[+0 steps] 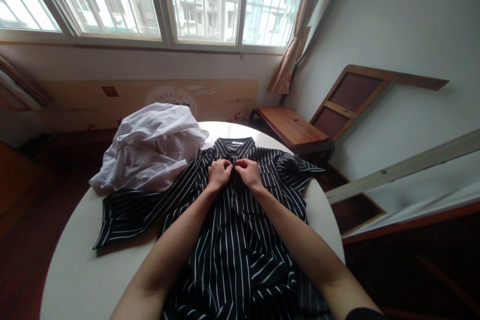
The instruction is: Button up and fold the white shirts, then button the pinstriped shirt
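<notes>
A black shirt with white stripes [228,230] lies front up on the round white table [71,255], its collar pointing away from me. Both hands meet at the front placket, a little below the collar. My left hand [219,173] pinches the cloth from the left side of the placket. Opposite it, my right hand [248,172] pinches the other edge, its fingertips nearly touching the left ones. Any button between the fingers is too small to make out. One sleeve stretches out to the left; the other lies bunched toward the right edge of the table.
A crumpled heap of white cloth [150,147] rests on the table's far left. Beyond the table's far right stands a wooden bench [292,125]. A wooden framed panel [348,92] leans at the right wall. Barred windows [202,0] and a tied curtain [290,67] are at the back.
</notes>
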Motion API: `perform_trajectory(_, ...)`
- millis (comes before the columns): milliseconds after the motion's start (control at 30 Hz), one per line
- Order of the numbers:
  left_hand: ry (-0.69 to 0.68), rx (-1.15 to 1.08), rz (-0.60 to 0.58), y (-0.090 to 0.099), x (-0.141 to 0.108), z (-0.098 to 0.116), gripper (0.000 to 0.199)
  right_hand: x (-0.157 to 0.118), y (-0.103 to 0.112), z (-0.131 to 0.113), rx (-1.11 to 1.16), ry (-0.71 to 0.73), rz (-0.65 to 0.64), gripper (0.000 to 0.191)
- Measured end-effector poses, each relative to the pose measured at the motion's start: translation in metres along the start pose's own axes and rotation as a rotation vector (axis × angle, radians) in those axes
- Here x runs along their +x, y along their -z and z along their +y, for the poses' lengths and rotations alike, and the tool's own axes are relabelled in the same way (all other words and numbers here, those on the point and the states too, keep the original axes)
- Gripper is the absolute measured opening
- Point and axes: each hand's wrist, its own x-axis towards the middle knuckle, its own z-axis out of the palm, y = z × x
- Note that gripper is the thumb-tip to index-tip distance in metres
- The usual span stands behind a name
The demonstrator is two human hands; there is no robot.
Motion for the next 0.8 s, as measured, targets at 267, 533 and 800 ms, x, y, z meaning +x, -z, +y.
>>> perform_trajectory(267,0.059,-0.101,-0.061,0.000,0.006,-0.005,0.017,0.005,-0.007,0.013,0.174,-0.065,-0.031,0.021)
perform_trajectory(533,0.101,-0.053,-0.040,0.002,0.005,-0.002,0.018,0.001,-0.007,0.008,0.227,-0.060,-0.052,0.018)
perform_trajectory(800,0.017,-0.073,0.043,0.001,0.003,-0.003,0.016,0.004,-0.005,0.005,0.483,-0.102,-0.070,0.022)
